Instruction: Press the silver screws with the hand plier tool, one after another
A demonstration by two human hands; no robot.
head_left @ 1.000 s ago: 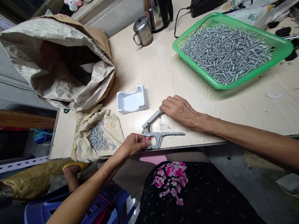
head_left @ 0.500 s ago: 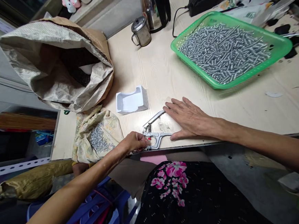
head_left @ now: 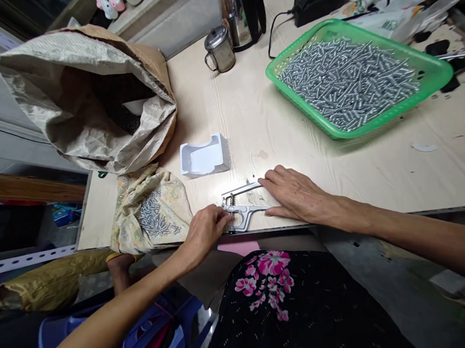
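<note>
A silver hand-lever tool (head_left: 247, 212) with two long handles and a small coil spring lies at the table's front edge. My right hand (head_left: 295, 195) wraps round its handle ends, fingers on the upper lever and thumb along the lower handle. At the tool's head, my left hand (head_left: 208, 228) is closed in a pinch; what its fingertips hold is too small to make out. Left of it, small metal pieces (head_left: 154, 216) lie on a patterned cloth (head_left: 180, 199). Many similar thin silver pieces (head_left: 348, 81) fill a green basket (head_left: 338, 133) at the back right.
A white open tray (head_left: 205, 158) stands behind the tool. To the left is a large paper sack (head_left: 110, 137) with dark contents. A metal mug (head_left: 220, 49) and a kettle (head_left: 242, 14) stand at the back. The table edge (head_left: 415, 210) runs just before my lap.
My right hand has gone from spread fingers to curled round the handles, and the upper lever has come down toward the lower one. My left hand stays at the tool's head.
</note>
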